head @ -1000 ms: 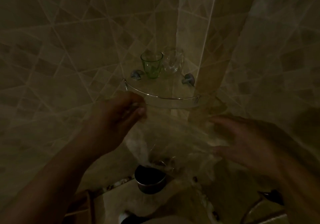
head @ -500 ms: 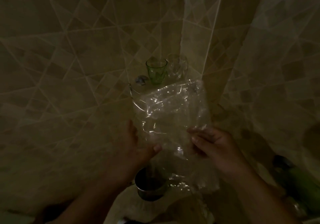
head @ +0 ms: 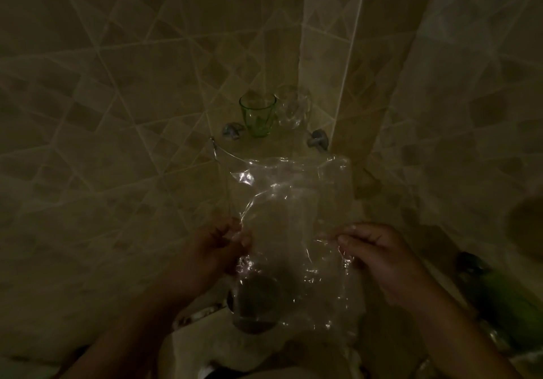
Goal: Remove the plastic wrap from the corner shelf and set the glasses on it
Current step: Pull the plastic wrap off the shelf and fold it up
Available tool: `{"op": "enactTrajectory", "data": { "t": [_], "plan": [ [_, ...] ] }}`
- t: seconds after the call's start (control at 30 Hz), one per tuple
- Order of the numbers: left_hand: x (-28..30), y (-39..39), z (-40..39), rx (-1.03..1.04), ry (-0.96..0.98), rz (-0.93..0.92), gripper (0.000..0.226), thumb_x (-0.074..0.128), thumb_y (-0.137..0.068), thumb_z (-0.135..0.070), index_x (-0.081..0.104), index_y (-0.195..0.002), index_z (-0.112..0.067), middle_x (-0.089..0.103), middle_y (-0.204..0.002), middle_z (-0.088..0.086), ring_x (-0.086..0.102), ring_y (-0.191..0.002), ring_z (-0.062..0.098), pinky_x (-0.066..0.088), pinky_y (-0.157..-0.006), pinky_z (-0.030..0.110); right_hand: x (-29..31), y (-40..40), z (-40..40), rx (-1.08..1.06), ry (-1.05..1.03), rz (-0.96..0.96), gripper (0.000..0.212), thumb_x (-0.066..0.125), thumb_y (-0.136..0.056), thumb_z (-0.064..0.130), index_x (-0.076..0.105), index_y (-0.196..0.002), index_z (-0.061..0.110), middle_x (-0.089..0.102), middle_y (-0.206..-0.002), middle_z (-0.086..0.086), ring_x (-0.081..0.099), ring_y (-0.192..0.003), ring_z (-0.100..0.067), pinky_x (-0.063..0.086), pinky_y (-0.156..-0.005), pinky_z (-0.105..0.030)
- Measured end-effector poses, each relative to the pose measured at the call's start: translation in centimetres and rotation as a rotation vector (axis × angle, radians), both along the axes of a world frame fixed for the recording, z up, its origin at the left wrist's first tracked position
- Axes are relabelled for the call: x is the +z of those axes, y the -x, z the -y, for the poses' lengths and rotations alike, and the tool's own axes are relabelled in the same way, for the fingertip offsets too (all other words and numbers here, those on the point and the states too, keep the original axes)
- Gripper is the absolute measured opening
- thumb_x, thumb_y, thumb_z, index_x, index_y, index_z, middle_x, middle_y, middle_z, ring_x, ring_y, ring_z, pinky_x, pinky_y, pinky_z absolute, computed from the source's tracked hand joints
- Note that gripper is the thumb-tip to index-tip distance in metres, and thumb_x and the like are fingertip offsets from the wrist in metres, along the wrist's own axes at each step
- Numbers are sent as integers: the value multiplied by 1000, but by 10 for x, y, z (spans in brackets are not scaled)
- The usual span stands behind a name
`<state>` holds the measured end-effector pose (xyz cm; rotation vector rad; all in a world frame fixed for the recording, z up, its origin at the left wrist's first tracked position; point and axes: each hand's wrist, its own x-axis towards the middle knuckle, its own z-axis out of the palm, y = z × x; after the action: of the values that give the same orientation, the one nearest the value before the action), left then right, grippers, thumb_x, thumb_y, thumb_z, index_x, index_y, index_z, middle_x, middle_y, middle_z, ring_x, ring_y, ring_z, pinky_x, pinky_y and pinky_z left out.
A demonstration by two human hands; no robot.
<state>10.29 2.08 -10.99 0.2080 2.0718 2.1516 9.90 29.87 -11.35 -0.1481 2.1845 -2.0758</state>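
A clear sheet of plastic wrap (head: 293, 211) hangs stretched in front of me, below the glass corner shelf (head: 232, 157). My left hand (head: 223, 246) pinches its left edge and my right hand (head: 373, 249) pinches its right edge. The wrap's top edge overlaps the shelf's front rail. A green glass (head: 258, 114) and a clear glass (head: 292, 108) stand upright side by side at the back of the shelf, in the tiled corner.
Metal brackets (head: 316, 139) fix the shelf to the tiled walls. A dark round container (head: 255, 302) sits on a pale surface below, seen through the wrap. A green bottle (head: 505, 296) lies at the lower right. The room is dim.
Both hands took hold of the plastic wrap and pulled it down and towards me, spreading it wide between them. The two glasses stayed in place.
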Motion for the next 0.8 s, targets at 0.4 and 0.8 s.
{"op": "enactTrajectory", "data": {
  "t": [0.4,0.8],
  "plan": [
    [-28,23,17,-187,-488,395,39,61,-75,-40,69,-75,-2,64,-58,9,60,-47,20,47,-43,22,-32,16,-7,35,278,210,29,73,-66,36,78,-86,15,78,-83,1,72,-77,-14,58,-62,-25],
    [-67,35,20,395,169,293,38,60,-87,6,51,-122,-6,56,-111,13,61,-82,15,47,-61,22,-89,40,7,-65,-220,218,25,65,-73,0,72,-77,24,71,-60,4,61,-54,-12,44,-46,-23]
  ]
}}
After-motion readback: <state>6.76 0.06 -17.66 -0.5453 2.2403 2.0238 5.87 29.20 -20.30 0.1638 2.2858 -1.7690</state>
